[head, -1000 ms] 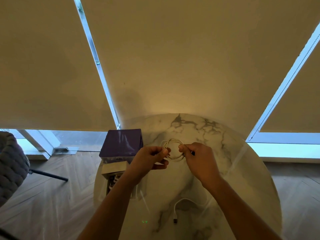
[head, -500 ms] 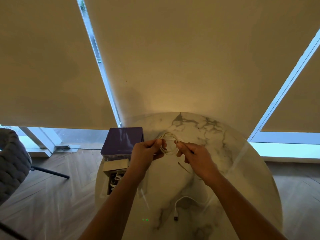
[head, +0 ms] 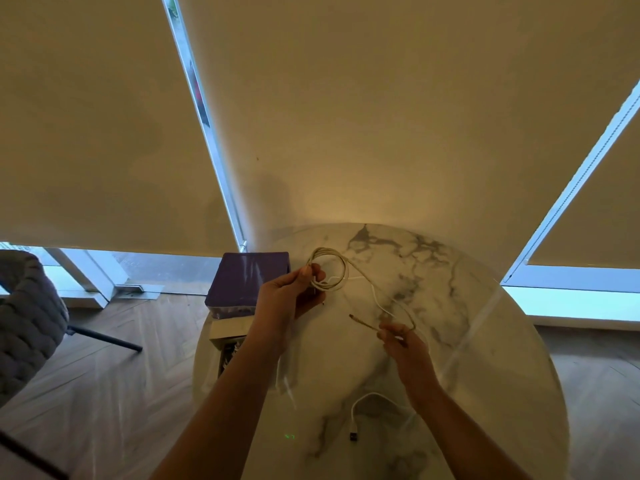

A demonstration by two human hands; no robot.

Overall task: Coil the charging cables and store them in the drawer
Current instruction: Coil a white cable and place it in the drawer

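Note:
My left hand (head: 289,294) pinches a small coil of white charging cable (head: 341,268) above the round marble table (head: 485,358). A loose length of the same cable runs down to my right hand (head: 403,341), which pinches it near its plug end. A second white cable (head: 360,407) with a dark plug lies on the table near the front edge. Left of the table a purple drawer box (head: 242,278) stands with its white drawer (head: 225,332) pulled open; cables show inside it.
A grey padded chair (head: 27,323) stands at the left on the wooden floor. Beige roller blinds cover the windows behind the table. The table's right half is bare marble.
My right hand has drawn away from the coil, down and to the right, pulling a length of cable out with it. My left hand keeps hold of the coil.

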